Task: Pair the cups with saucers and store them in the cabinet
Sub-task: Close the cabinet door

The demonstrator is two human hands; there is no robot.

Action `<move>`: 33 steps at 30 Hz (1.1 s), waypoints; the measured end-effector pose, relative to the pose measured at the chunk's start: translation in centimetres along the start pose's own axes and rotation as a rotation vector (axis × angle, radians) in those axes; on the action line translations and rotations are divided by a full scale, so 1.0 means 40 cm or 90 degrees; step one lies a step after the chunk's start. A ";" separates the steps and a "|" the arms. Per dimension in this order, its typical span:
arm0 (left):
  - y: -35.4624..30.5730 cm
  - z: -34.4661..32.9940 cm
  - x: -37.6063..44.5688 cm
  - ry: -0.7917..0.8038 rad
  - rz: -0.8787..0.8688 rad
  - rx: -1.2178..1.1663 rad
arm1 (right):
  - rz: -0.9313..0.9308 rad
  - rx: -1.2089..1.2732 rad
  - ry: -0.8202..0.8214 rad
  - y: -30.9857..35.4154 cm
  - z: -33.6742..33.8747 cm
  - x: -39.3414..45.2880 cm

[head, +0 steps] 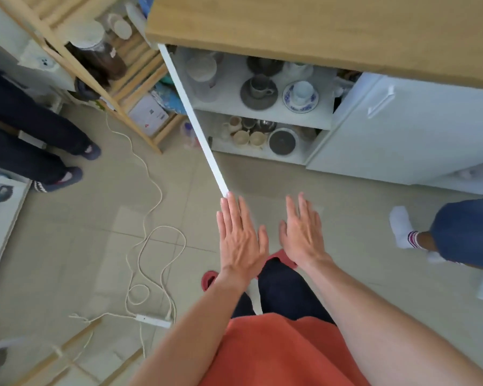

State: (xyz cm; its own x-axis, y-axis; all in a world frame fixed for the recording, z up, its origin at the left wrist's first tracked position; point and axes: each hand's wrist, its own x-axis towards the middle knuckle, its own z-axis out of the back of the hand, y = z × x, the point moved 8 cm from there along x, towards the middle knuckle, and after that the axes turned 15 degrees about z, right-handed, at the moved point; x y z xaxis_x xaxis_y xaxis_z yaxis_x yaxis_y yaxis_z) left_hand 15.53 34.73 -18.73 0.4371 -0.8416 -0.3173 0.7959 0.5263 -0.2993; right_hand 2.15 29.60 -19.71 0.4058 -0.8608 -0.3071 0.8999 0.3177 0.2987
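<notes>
The white cabinet (265, 119) under a wooden top stands with both doors swung out. On its upper shelf a grey cup on a grey saucer (258, 93) sits beside a white cup on a blue-patterned saucer (300, 96); a white cup (202, 71) stands to the left. The lower shelf holds several cream cups (247, 137) and a dark lid (282, 142). My left hand (240, 236) is flat and open, its fingertips touching the end of the left door's edge (200, 126). My right hand (304, 229) is spread open beside it, holding nothing.
The right door (402, 126) hangs wide open. A wooden rack (117, 79) with jars stands left of the cabinet. A white cord and power strip (151, 319) lie on the tiled floor. One person's legs (34, 140) stand at left, another's leg (457, 235) at right.
</notes>
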 end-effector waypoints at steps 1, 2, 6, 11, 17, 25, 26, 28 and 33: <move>-0.045 -0.008 0.004 0.003 0.000 0.003 | -0.010 0.001 -0.009 -0.031 0.023 0.002; -0.087 -0.015 0.009 0.006 -0.004 0.009 | -0.021 0.003 -0.017 -0.063 0.047 0.003; -0.235 -0.017 0.049 0.000 -0.059 0.026 | -0.064 0.009 -0.065 -0.202 0.152 0.017; -0.370 -0.012 0.133 0.019 -0.169 0.101 | -0.105 0.019 -0.126 -0.334 0.266 0.047; -0.503 -0.007 0.235 0.016 -0.270 0.286 | -0.130 0.046 -0.167 -0.415 0.345 0.086; -0.625 -0.012 0.322 0.009 -0.252 0.307 | -0.120 0.050 -0.159 -0.441 0.369 0.201; -0.636 -0.016 0.332 0.012 -0.254 0.306 | -0.121 0.049 -0.155 -0.445 0.369 0.217; -0.658 -0.022 0.356 0.012 -0.267 0.314 | -0.124 0.050 -0.152 -0.451 0.374 0.252; -0.706 0.005 0.447 -0.011 -0.381 0.310 | -0.135 0.040 -0.176 -0.464 0.427 0.348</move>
State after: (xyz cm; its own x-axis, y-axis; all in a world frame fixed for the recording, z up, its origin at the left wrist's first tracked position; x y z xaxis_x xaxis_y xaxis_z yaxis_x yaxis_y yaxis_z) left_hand 0.96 4.80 -15.76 -0.1219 -0.9700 -0.2102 0.9917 -0.1279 0.0152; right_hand -11.63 4.92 -14.11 0.1454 -0.9827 -0.1146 0.9444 0.1033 0.3123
